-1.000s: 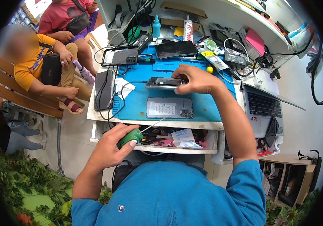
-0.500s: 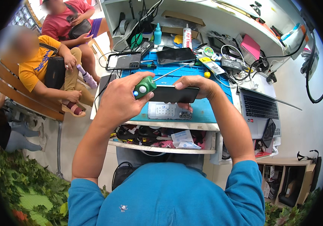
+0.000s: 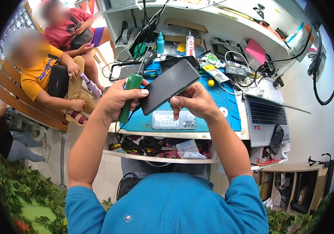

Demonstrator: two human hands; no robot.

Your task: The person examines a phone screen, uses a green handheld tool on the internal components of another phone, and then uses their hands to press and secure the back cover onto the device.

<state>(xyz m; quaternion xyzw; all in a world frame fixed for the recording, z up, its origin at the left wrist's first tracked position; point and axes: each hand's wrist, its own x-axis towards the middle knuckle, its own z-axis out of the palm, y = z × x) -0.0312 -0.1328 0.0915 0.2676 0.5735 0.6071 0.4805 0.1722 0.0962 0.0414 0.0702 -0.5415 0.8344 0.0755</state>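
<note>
Tilting across the middle of the frame, a phone (image 3: 170, 86) with a dark screen hangs above the table, its upper end leaning toward the right. The left hand (image 3: 121, 98) is clamped on its lower left corner, thumb pressed on the glass, and the same hand holds a green screwdriver (image 3: 134, 82) whose shaft points up. The right hand (image 3: 195, 102) is at the phone's lower right edge, thumb and fingertips apart; whether it touches the phone I cannot tell. Just below, at the centre, a grey phone back (image 3: 167, 120) lies on a blue mat (image 3: 227, 124). Under the mat, an open drawer (image 3: 159, 158) holds a jumble with a white packet (image 3: 188, 147). A laptop (image 3: 269, 111) stands open at the right of the frame. Near the top centre are a blue bottle (image 3: 160, 44) and a white tube (image 3: 190, 45); a pink box (image 3: 255, 50) is in the upper right. Two seated people, one in a yellow shirt (image 3: 38, 80), the other in a red shirt (image 3: 59, 37), fill the upper left.
</note>
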